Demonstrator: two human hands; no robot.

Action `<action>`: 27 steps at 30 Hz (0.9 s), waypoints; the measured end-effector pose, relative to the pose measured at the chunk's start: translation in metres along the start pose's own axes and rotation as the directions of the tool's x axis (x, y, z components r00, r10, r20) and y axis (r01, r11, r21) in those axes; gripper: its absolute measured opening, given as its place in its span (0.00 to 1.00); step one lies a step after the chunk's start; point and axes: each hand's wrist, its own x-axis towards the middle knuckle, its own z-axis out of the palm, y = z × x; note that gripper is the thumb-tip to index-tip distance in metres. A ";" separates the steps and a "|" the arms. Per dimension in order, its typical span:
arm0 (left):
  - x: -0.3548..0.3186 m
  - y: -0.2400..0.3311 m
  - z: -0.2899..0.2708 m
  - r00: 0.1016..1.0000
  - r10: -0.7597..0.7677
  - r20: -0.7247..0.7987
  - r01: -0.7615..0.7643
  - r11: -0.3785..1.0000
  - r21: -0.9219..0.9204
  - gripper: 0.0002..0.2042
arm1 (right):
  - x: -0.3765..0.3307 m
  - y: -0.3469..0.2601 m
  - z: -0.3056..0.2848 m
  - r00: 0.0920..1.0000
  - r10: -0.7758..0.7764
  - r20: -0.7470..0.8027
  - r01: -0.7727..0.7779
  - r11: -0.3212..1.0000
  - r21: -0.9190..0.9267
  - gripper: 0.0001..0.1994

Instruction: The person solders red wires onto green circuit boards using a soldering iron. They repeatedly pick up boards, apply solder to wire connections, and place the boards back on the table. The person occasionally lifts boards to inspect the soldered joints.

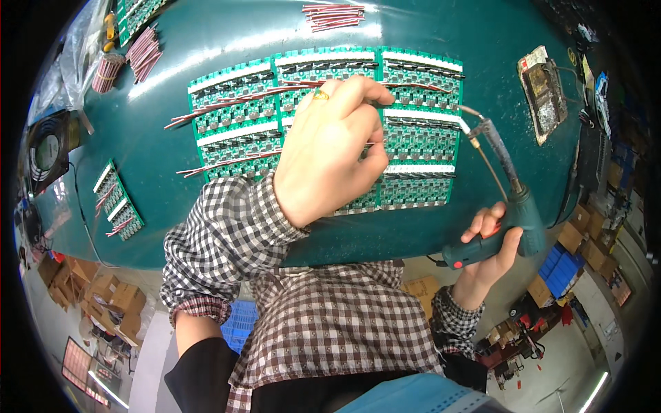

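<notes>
In my right hand [487,241] is a green soldering gun [525,213], my fingers wrapped round its handle. Its thin bent tip points left at the right edge of a block of green circuit boards [420,141]. My left hand [337,141] lies over the middle of these boards with its fingers curled. The index fingertip reaches the upper right board, and whatever the fingers pinch is hidden. Thin red, white and black wires [241,100] run along the upper rows and pass behind that hand. More wires [234,162] lie along a lower row, their ends sticking out left.
A wire bundle [334,17] lies at the far edge, and others [144,55] at the far left. A small board strip [118,199] and a black fan [51,151] are on the left. A stained pad [542,95] sits at right on the green table [482,41].
</notes>
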 end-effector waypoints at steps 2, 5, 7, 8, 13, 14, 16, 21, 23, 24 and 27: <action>-0.001 0.002 -0.002 1.000 0.010 0.002 -0.010 1.000 0.018 0.09 | 0.008 0.006 -0.002 1.000 0.018 -0.002 -0.017 0.986 0.165 0.23; -0.003 0.006 -0.008 0.999 -0.030 0.028 0.030 0.999 0.015 0.09 | 0.024 0.006 -0.004 0.998 0.038 0.049 -0.051 0.954 0.296 0.24; -0.005 0.007 -0.013 1.000 0.001 0.029 -0.002 1.000 0.020 0.11 | 0.038 0.004 -0.003 0.994 0.047 0.094 -0.079 0.925 0.371 0.24; -0.008 0.008 -0.014 1.000 0.010 0.013 -0.011 1.000 0.020 0.11 | 0.047 0.002 -0.003 0.989 0.051 0.141 -0.102 0.916 0.389 0.24; -0.026 0.022 -0.030 0.998 0.066 0.008 -0.066 0.989 0.130 0.16 | 0.089 -0.006 0.016 0.954 0.025 0.300 -0.140 0.919 0.369 0.22; -0.031 0.023 -0.031 0.998 0.051 0.029 -0.055 0.989 0.137 0.19 | 0.098 -0.006 0.020 0.953 0.015 0.301 -0.127 0.926 0.355 0.22; -0.036 0.031 -0.030 0.999 0.013 0.052 -0.023 0.978 0.209 0.22 | 0.110 -0.002 0.026 0.949 0.017 0.316 -0.129 0.933 0.336 0.21; -0.052 0.024 -0.025 0.991 -0.008 0.132 -0.034 0.949 0.313 0.33 | 0.111 0.023 0.038 0.923 -0.044 0.382 -0.092 0.939 0.332 0.20; -0.059 0.018 -0.021 0.987 0.017 0.162 -0.078 0.923 0.376 0.33 | 0.107 0.024 0.045 0.916 -0.052 0.398 -0.091 0.938 0.333 0.20; -0.061 0.017 -0.020 0.988 0.035 0.150 -0.091 0.917 0.387 0.33 | 0.106 0.025 0.046 0.917 -0.057 0.395 -0.071 0.950 0.303 0.19; -0.067 0.011 -0.020 0.990 0.086 0.110 -0.123 0.911 0.393 0.32 | 0.101 0.031 0.053 0.918 -0.103 0.382 -0.007 0.961 0.275 0.19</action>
